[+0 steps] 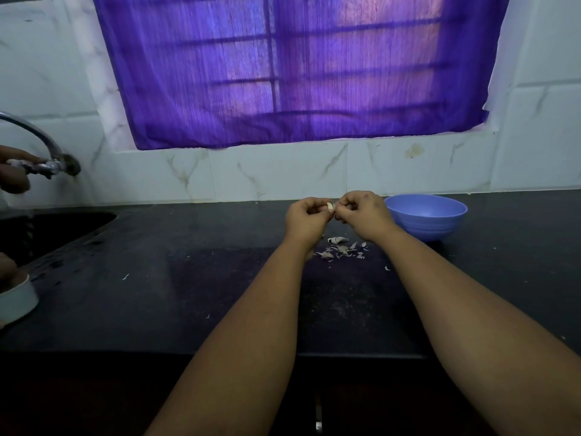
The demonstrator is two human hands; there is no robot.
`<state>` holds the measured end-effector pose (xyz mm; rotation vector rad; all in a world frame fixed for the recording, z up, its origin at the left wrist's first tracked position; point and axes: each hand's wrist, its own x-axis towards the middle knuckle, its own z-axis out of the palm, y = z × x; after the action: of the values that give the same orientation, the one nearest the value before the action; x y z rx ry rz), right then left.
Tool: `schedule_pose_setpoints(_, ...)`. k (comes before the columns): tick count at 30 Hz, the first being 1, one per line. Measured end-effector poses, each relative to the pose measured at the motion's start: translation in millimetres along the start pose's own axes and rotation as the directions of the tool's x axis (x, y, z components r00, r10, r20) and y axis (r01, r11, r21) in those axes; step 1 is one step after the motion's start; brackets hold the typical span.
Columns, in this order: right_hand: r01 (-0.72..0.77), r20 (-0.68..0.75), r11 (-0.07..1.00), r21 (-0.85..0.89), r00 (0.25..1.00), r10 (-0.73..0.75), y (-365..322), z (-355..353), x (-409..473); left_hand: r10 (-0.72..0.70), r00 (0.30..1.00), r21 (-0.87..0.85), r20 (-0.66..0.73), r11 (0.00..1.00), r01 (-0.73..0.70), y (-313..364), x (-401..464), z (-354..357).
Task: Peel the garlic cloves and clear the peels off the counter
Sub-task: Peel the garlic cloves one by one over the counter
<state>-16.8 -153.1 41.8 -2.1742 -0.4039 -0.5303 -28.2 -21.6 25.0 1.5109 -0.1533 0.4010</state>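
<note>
A pale garlic clove (330,206) sits between my two hands, raised above the black counter (188,278). My left hand (306,217) grips it with curled fingers. My right hand (361,212) pinches at the clove's right end. Directly under the hands, a small heap of papery peels (341,250) lies scattered on the counter, with a curled larger piece at its top. A blue bowl (427,220) stands just right of my right hand; its inside is not visible.
A sink (47,228) is sunk into the counter at the left, under a running metal tap (41,143). Another person's hand (14,171) holds the tap handle. A white dish (19,302) sits at the left edge. Stray peel flecks (387,268) dot the counter.
</note>
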Motion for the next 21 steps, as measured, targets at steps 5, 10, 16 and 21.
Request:
schedule_pose_setpoints(5,-0.06,0.049,0.992,0.114,0.997,0.055,3.5,1.6,3.1,-0.046,0.999,-0.09,0.018,0.995,0.047,2.0,0.3,0.0)
schedule_pose_setpoints(10,-0.088,0.075,0.978,0.189,0.994,0.075,1.9,3.8,1.7,-0.081,0.996,-0.148,0.024,0.985,0.084,0.9,3.2,-1.0)
schedule_pose_setpoints(16,-0.078,0.137,0.937,0.339,0.99,0.033,-4.6,-0.7,-4.3,-0.091,0.996,-0.156,-0.003,0.984,0.089,1.3,3.8,-1.7)
schedule_pose_setpoints(21,-0.102,0.114,0.938,0.331,0.991,0.067,-0.2,-0.1,-4.4,-0.11,0.994,-0.151,-0.002,0.983,0.108,3.0,2.4,-1.2)
